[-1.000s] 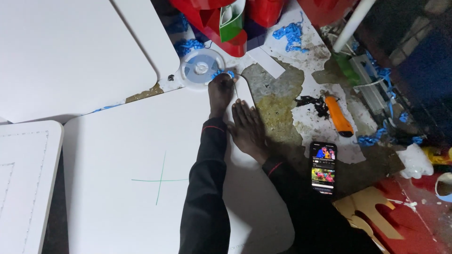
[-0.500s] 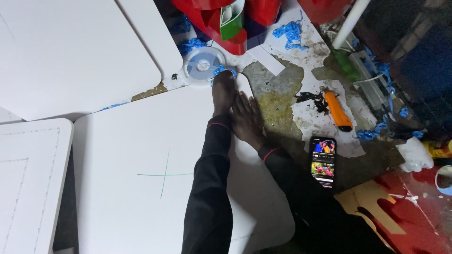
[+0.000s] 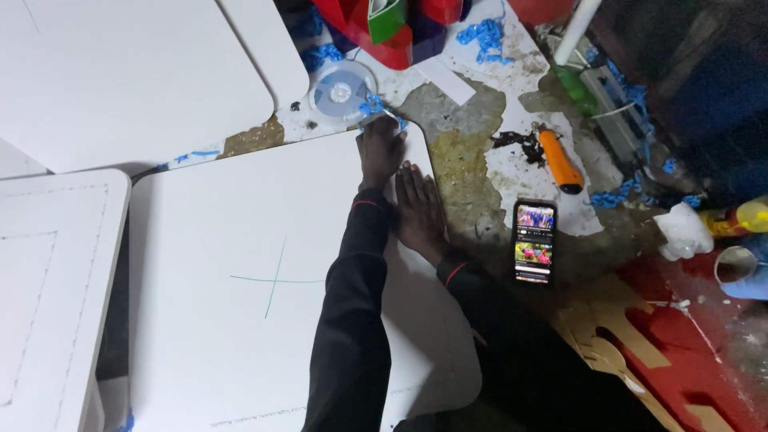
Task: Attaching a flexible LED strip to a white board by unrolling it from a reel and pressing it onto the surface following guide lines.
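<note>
A: what's on that grimy floor (image 3: pixel 464 160)?
B: white boards (image 3: pixel 240 264), a tape reel (image 3: pixel 342 90), orange cutter (image 3: pixel 560 162), lit phone (image 3: pixel 535 242), and blue scraps (image 3: pixel 480 34).

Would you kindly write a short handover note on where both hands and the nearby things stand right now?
Left hand: at the top corner of the white board, fingers curled on blue tape there; whether the grip is closed cannot be told.
Right hand: flat, open, pressing the board's right edge.
Nearby: a tape reel just beyond the corner, an orange cutter and a lit phone on the floor to the right.
Done: a green cross is drawn on the board.
Left: the tape at the corner is still loose.
</note>
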